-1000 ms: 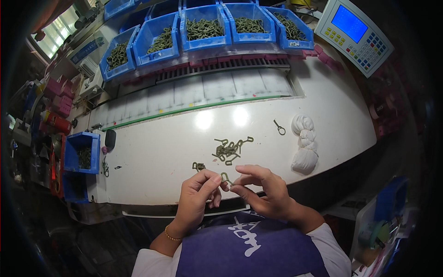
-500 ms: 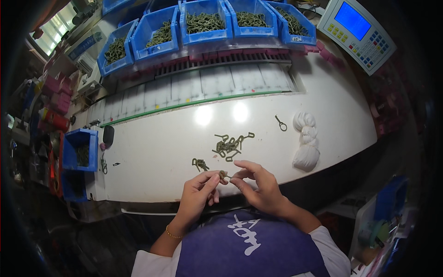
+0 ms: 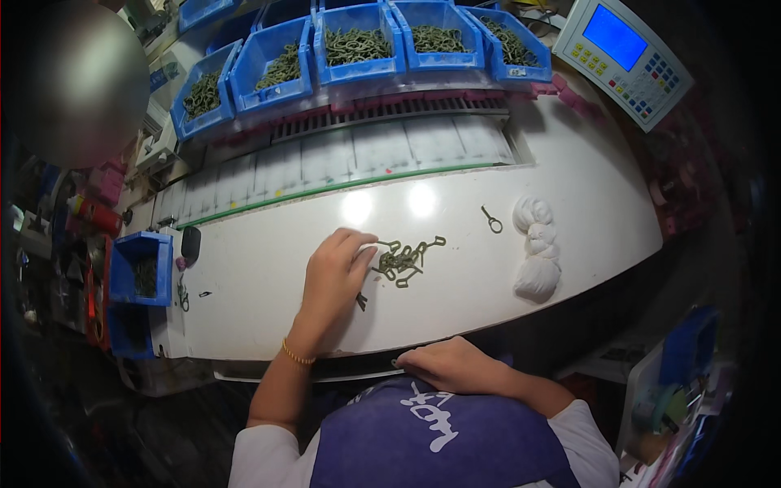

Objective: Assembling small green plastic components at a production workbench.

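My left hand (image 3: 335,264) reaches over the white worktop, fingers bent, with a gap between index finger and thumb. Its fingertips are at the left edge of a loose pile of small olive-green looped pieces with straight stems (image 3: 400,260). Beneath that hand a smaller cluster of such pieces (image 3: 361,302) is mostly hidden. Low in front of the purple apron, past the table's front edge, my right hand (image 3: 455,364) is closed. A small olive-green piece (image 3: 396,363) pokes out at its fingertips; the rest of it is covered.
Blue bins (image 3: 358,61) full of similar pieces line the back. A single looped piece (image 3: 493,220) and a tied white bundle (image 3: 537,252) lie to the right. A keypad device with a blue screen (image 3: 622,61) stands back right. Two more blue bins (image 3: 167,268) are at left.
My hands have parted. The left hand moved up and left to the pile; the right hand drew back toward the apron with a small piece. A blurred round shape now covers the upper left.
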